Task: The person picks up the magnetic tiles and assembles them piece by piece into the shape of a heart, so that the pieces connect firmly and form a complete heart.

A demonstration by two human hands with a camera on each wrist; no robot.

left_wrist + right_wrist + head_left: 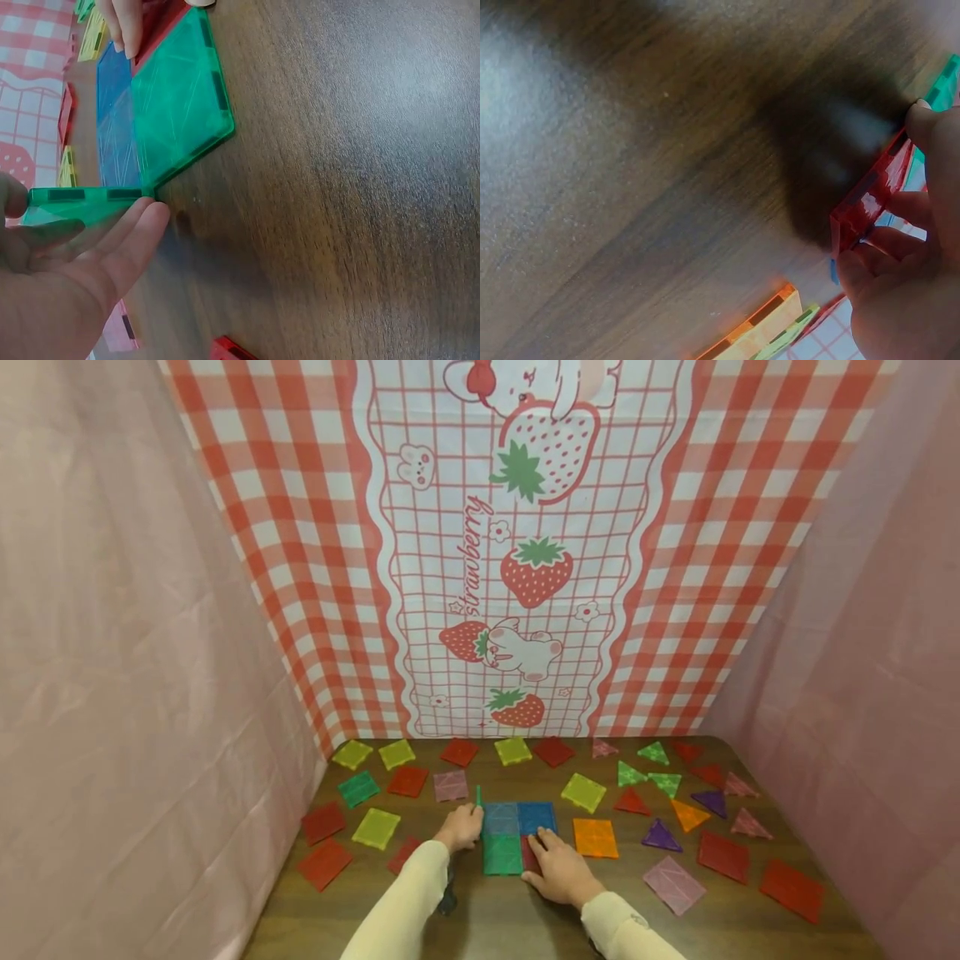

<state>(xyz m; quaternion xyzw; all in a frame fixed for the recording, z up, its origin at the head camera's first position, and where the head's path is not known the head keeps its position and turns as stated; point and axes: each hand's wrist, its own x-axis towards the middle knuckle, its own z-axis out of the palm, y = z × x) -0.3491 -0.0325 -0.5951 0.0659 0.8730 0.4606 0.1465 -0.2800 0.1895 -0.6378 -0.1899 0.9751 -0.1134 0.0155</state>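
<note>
My left hand (pixel 461 827) pinches a green square magnetic tile (pixel 90 206), which stands on edge along the left side of a flat two-by-two block. That block joins a pale blue tile (pixel 501 817), a dark blue tile (pixel 537 817), a flat green tile (pixel 502 855) and a dark red tile (pixel 866 199). Over the red tile lies my right hand (pixel 561 867), fingers spread and pressing on it. In the right wrist view its thumb touches the red tile's near edge. The hand covers most of that tile in the head view.
Right of the block lies an orange square tile (pixel 596 838). Loose red, yellow and pink squares are scattered left and behind, among them a yellow square (pixel 377 828). Several triangles, including a purple triangle (pixel 662 836), lie on the right. A checked cloth (pixel 517 635) hangs behind the table.
</note>
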